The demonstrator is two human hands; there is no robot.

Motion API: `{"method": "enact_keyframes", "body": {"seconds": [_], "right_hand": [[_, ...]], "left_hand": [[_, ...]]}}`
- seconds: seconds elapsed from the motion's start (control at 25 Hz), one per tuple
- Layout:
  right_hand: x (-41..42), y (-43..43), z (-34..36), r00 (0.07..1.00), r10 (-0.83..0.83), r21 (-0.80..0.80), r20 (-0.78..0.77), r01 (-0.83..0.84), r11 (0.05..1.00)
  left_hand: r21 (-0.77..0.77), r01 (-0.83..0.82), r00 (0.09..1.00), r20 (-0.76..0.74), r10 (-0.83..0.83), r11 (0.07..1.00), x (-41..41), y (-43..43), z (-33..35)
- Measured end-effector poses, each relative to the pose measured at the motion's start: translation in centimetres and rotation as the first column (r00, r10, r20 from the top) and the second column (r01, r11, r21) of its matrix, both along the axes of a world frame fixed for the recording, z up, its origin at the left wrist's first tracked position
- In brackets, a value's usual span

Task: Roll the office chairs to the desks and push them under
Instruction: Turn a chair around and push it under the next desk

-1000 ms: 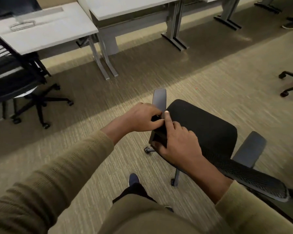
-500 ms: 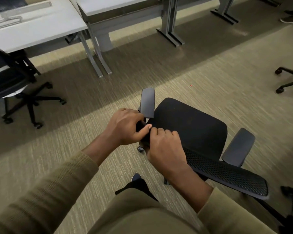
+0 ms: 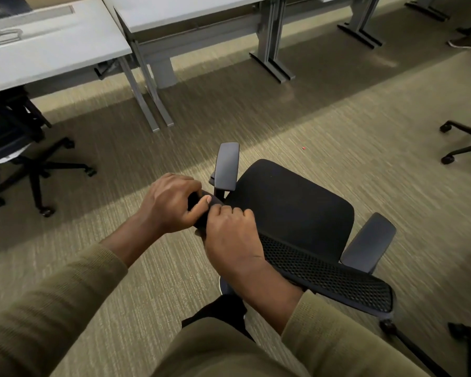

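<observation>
Black mesh forms the curved backrest [image 3: 329,276] of the office chair with the dark padded seat [image 3: 291,208], which stands on the striped olive carpet [image 3: 365,148] in open floor, well apart from the row of pale grey worktops on metal legs [image 3: 191,12] at the top of the view. The chair's seat faces that row, and its two flat grey armrests [image 3: 227,164] stick out on either side of it. Both hands grip the left end of the backrest's top edge, side by side and touching. The left hand [image 3: 172,205] has its fingers [image 3: 180,183] curled over the edge and its thumb laid along the top. The right hand [image 3: 229,240] has its fingers wrapped closed round the same rim, knuckles up. Olive knit sleeves [image 3: 52,308] cover both forearms.

A second black office chair with a five-star wheeled base [image 3: 36,170] sits at the left, tucked partly under the nearest worktop. The castor legs of a third chair [image 3: 462,142] show at the right edge. A dark shoe [image 3: 461,42] is on the floor at the upper right.
</observation>
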State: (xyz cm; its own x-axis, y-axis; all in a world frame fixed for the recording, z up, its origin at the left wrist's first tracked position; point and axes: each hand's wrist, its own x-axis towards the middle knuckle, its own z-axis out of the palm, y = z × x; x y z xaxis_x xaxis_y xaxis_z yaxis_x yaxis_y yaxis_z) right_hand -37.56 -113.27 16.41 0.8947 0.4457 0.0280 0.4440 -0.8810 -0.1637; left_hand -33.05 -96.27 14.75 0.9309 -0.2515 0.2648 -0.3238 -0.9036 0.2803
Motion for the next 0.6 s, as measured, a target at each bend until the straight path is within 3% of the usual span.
{"method": "enact_keyframes", "body": {"seconds": [0.28, 0.6], "right_hand": [[9.5, -1.0, -0.3, 0.999, 0.019, 0.016, 0.034, -0.020, 1.000], [22.9, -2.9, -0.8, 0.992, 0.097, 0.019, 0.083, -0.099, 0.995]], "left_hand": [[-0.028, -0.064, 0.996, 0.053, 0.065, 0.998, 8.8, -0.9, -0.6], [-0.022, -0.138, 0.990, 0.014, 0.138, 0.990, 20.3, -2.1, -0.7]]}}
